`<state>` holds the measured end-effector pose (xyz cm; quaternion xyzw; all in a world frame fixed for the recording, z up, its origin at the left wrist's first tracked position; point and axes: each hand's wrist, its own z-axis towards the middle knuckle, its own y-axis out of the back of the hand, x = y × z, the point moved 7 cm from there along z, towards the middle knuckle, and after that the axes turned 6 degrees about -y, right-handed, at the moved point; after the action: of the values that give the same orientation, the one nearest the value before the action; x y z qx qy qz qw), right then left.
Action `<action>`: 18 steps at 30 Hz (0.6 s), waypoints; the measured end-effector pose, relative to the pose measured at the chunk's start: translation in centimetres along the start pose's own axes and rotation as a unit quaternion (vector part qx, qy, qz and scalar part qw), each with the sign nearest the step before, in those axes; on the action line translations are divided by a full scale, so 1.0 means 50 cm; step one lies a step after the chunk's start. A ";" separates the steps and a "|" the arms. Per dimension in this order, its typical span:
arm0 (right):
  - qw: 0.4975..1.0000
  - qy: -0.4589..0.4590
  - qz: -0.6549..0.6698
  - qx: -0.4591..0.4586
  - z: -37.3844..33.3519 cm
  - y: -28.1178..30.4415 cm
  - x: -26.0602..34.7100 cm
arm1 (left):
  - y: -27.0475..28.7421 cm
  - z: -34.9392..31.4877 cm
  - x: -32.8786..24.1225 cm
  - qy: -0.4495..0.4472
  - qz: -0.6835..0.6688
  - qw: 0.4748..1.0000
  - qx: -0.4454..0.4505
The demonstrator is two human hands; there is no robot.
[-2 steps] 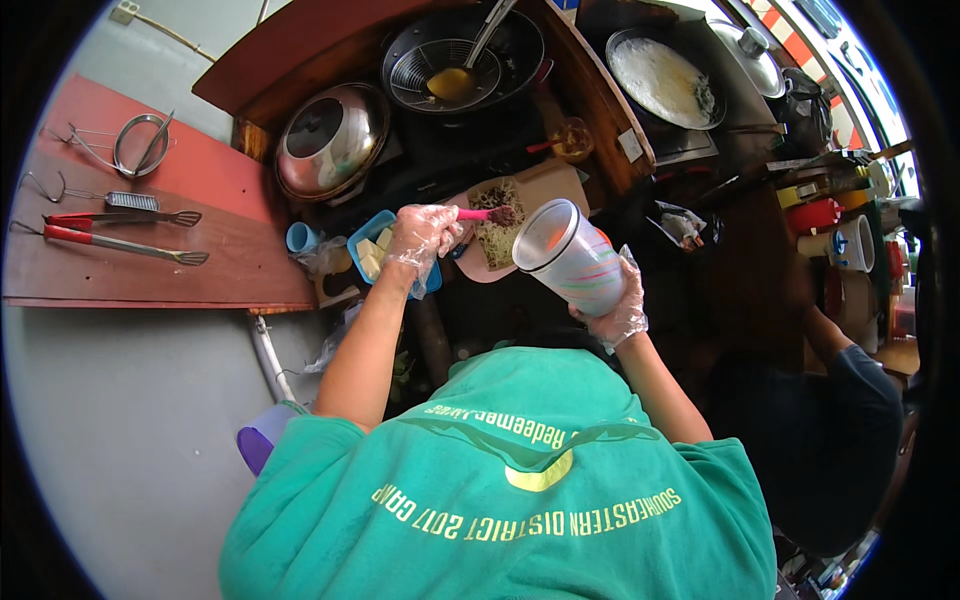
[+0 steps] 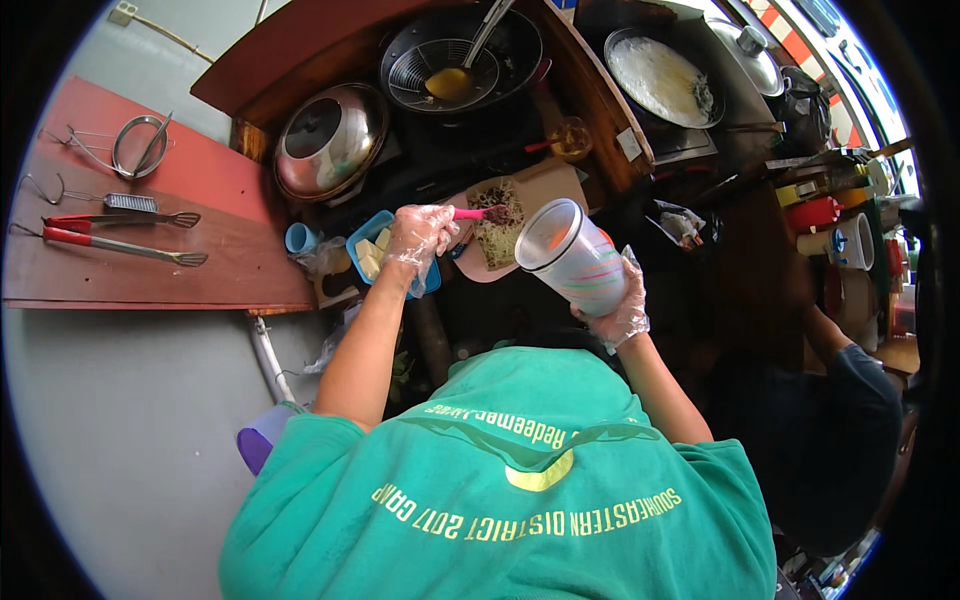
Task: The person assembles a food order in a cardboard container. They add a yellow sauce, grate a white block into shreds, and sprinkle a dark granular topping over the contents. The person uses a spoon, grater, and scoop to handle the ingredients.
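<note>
Taking the pale cutting board [image 2: 540,190] in the middle of the dark counter [image 2: 440,150] as the landmark: far to its left, a reddish wooden shelf [image 2: 200,260] is carrying red-handled tongs [image 2: 110,245], a small wire skimmer [image 2: 100,202] and a round wire strainer [image 2: 140,145]. Closer in, still left of the board and a little beyond it, a domed steel lid [image 2: 330,140] is sitting on a pot. Just left of the board, a blue tray [image 2: 372,250] is holding pale yellow cubes, with a light blue cup [image 2: 300,238] beside it.

The left hand [image 2: 420,235], in a thin clear glove, is hovering over the board's left edge with its fingers clamped together on a pink-handled spoon [image 2: 478,213]; the spoon's dark bowl is lying over the heap of shredded greens [image 2: 500,225] on the board.

Beyond the board, a black wok [image 2: 460,60] is holding a wire basket and a ladle of yellow liquid.

Just on the near right of the board, the gloved right hand [image 2: 615,310] is gripping a large white plastic cup [image 2: 570,255] with coloured stripes, fingers wrapped round its base, the cup tilted with its open mouth turned toward the board.

Farther right and beyond, a dark pan [image 2: 660,75] is holding a pale batter layer. At the far right another person's dark sleeve [image 2: 850,400] is showing.
</note>
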<state>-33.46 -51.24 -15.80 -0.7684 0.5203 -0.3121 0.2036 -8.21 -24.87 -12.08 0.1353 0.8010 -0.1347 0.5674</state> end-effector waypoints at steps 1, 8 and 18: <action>1.000 0.004 0.008 -0.003 -0.006 0.004 0.004 | 0.010 0.012 0.016 -0.003 0.002 1.000 -0.003; 0.999 0.026 0.039 -0.026 -0.040 0.044 0.025 | 0.020 0.066 0.159 0.003 0.075 0.997 -0.036; 0.998 0.047 0.039 -0.033 -0.037 0.089 0.031 | 0.000 0.060 0.165 -0.096 0.218 0.970 -0.043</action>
<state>-37.30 -54.34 -16.87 -0.7383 0.5690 -0.3220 0.1658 -8.24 -25.46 -20.85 0.2681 0.6989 0.0146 0.6630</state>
